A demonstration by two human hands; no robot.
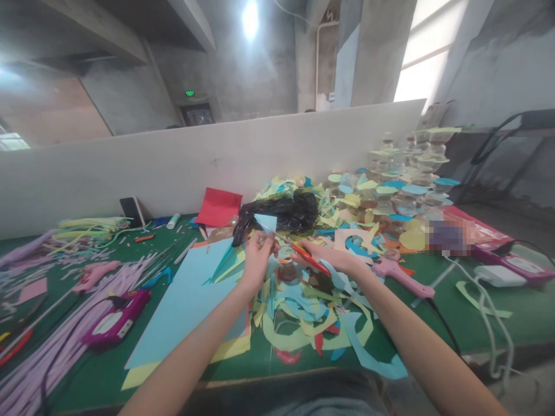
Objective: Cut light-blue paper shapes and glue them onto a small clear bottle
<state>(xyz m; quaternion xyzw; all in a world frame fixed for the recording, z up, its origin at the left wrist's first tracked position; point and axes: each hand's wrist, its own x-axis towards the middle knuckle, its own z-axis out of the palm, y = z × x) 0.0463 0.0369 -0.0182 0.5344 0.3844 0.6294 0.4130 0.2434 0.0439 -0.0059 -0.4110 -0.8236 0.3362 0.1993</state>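
Observation:
Over the middle of the table, my left hand (260, 254) pinches a small piece of light blue paper (266, 222) between thumb and fingers. Close beside it, my right hand (323, 254) is wrapped around red-handled scissors (311, 259), whose blades point left toward the paper. Whether the blades touch the paper is too small to tell. Below both hands spreads a heap of curled blue and yellow paper scraps (303, 306). Left of my left forearm lies a stack of light blue sheets (182, 306), with yellow ones underneath.
A black plastic bag (286, 212) sits behind my hands. Stacked clear jars (403, 173) with paper circles stand at back right. A pink glue gun (403, 277) and white cable (489, 329) lie right. Lilac strips (87, 341) and a purple device (116, 320) lie left.

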